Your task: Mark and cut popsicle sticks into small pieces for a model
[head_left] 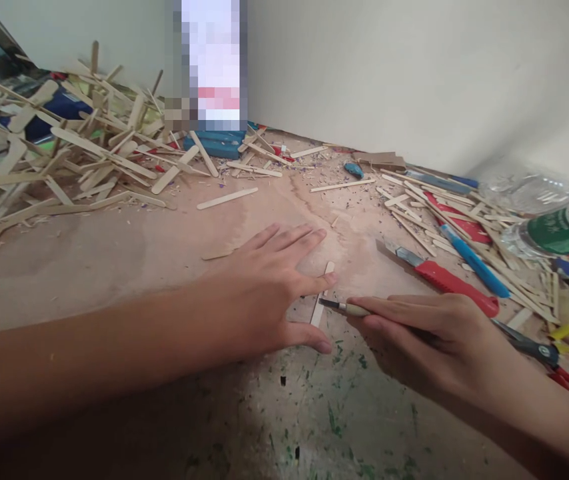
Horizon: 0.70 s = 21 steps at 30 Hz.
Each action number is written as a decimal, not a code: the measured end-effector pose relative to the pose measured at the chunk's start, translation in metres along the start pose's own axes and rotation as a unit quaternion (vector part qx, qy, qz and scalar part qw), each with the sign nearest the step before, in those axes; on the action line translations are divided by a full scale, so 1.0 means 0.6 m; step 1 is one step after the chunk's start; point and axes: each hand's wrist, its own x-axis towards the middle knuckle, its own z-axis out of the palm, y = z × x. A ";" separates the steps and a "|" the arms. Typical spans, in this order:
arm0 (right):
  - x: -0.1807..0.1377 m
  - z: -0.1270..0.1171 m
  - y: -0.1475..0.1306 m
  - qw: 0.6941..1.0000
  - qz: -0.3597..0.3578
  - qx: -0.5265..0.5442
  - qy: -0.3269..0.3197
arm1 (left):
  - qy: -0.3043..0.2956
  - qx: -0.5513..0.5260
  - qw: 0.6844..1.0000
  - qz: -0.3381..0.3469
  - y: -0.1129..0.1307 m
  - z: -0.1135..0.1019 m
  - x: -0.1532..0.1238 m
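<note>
My left hand (274, 287) lies on the table with its fingers spread. Its index finger rests on a short popsicle stick (318, 312), and the thumb is beside the stick's lower end. Between the fingers of my right hand (439, 340) is a small carving knife (347, 307) with a pale handle, held like a pen. The blade tip touches or nearly touches the stick's right edge, between my left index finger and thumb. Another popsicle stick (218, 254) is partly hidden behind my left hand.
A big heap of popsicle sticks (109, 153) spreads at the back left. To the right lie a red utility knife (457, 285), a blue pen-like tool (474, 260), scissors (534, 348), more sticks and a plastic bottle (564, 227). A pixelated screen stands at the back.
</note>
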 end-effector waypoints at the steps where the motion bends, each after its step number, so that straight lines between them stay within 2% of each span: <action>1: 0.001 0.000 0.001 1.000 0.000 0.001 -0.001 | 0.001 -0.001 1.000 -0.002 0.000 0.001 0.000; 17: 0.002 -0.001 -0.001 1.000 0.009 -0.005 0.003 | -0.004 -0.010 1.000 -0.008 0.000 0.002 0.001; 21: 0.001 -0.002 0.007 0.998 -0.042 -0.041 0.038 | 0.013 -0.001 1.000 -0.017 0.004 0.002 -0.001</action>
